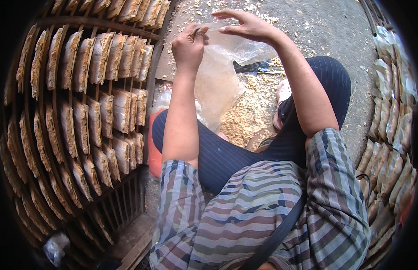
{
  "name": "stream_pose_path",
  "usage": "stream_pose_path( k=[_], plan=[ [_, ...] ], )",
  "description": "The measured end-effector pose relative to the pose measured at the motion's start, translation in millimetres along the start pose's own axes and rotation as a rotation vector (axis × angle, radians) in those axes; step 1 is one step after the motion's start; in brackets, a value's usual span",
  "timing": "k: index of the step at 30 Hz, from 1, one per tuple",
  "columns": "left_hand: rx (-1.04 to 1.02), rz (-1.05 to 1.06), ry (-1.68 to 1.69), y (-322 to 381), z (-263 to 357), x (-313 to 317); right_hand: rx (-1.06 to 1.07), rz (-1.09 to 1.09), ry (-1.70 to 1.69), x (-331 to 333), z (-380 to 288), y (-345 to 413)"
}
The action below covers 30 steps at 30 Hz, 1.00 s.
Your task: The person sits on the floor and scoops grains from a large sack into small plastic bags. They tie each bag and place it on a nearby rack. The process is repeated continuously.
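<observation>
My left hand is closed, thumb against fingers, at the upper left corner of a clear plastic sheet or bag. A small, thin dark item shows between thumb and forefinger; what it is I cannot tell. The plastic hangs down from there toward my lap, wrinkled and see-through. Just right of it, my right hand is raised with thumb and fingers apart, and nothing shows in its grasp. Below the plastic, pale yellowish crumbs are heaped on the ground between my legs.
Slatted wooden racks on the left hold many upright crumbly slabs. Plastic-wrapped packs line the right side. A flat brown board lies by the rack, with a red-orange bag near my knee. Crumbs dot the concrete floor.
</observation>
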<state>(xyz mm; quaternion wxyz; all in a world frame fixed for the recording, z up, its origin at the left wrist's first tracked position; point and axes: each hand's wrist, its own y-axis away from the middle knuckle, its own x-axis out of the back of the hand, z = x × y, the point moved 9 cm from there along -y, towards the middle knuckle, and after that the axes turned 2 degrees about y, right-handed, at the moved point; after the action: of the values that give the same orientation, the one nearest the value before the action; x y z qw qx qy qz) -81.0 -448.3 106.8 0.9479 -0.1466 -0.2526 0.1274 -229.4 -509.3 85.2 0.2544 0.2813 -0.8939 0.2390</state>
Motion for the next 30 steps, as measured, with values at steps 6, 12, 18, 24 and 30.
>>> stream_pose_path(
  k=[6,12,18,24,30],
  plan=[
    [-0.075,0.070,-0.018,-3,1,9,-0.296,-0.225,0.128,-11,20,3],
    [-0.073,0.151,0.080,-9,0,33,-0.620,-0.418,0.754,5,82,34],
    [-0.105,0.079,0.084,-10,4,14,-0.164,-0.078,0.229,-8,22,-3],
    [-0.149,0.085,-0.010,-11,8,18,-0.556,-0.119,0.838,16,66,20],
    [-0.252,0.029,0.101,-3,21,10,0.135,0.114,0.171,-18,-3,-1]
  ],
)
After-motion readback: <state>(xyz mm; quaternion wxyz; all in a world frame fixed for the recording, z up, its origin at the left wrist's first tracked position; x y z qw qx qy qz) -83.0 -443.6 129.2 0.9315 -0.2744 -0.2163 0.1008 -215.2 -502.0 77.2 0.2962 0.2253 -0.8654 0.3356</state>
